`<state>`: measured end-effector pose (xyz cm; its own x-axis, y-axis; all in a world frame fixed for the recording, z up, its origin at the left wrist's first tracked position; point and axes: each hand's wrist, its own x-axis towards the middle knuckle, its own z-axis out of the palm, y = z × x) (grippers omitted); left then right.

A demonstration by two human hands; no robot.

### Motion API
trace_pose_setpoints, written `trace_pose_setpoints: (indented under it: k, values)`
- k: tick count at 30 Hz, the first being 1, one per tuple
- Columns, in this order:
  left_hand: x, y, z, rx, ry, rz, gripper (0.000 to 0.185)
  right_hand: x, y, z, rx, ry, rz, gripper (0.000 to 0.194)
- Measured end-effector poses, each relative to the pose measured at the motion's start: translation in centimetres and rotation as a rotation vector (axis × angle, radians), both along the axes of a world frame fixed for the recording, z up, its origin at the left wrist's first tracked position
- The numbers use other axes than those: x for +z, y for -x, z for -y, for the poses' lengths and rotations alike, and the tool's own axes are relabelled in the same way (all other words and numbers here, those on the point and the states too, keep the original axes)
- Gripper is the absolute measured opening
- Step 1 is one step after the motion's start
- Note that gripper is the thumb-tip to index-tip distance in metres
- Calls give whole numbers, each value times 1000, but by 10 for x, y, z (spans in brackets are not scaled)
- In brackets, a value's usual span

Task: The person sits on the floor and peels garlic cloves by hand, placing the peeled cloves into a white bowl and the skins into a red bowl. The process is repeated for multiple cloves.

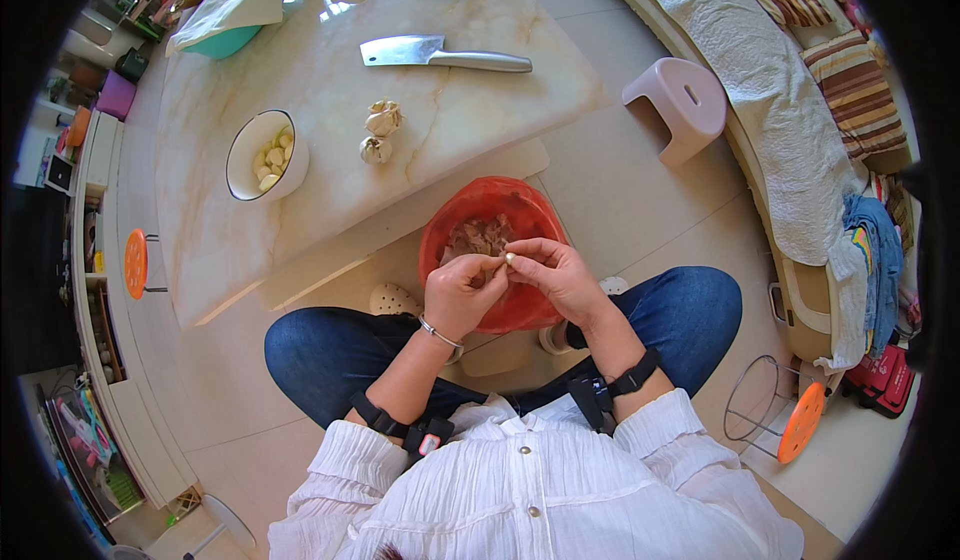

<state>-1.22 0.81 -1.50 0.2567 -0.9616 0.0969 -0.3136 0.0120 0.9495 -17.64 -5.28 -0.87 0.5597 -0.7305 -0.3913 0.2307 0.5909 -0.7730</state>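
My left hand (463, 290) and my right hand (556, 273) meet over a red plastic-lined bin (491, 192), their fingertips pinching one small garlic clove (510, 257). Papery scraps, likely garlic skins (480, 236), lie inside the bin. On the marble table, two garlic bulbs (384, 118) (375, 150) stand side by side. Left of them, a white enamel bowl with a dark rim (295, 177) holds several peeled cloves (274, 156). A cleaver (446, 55) lies flat farther back, its metal handle pointing right.
The marble table's edge (450, 161) runs slantwise just beyond the bin. A pink plastic stool (686, 102) stands right of the table, beside a sofa with a white cover (757, 94). A teal bowl (221, 43) under a cloth sits at the back left.
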Motion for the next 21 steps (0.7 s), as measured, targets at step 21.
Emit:
trace_pose_setpoints:
  k: [21]
  values:
    - [6,-3,-5,-189,-58,-146,6,-3,-3,-2,-17,246,-100,29]
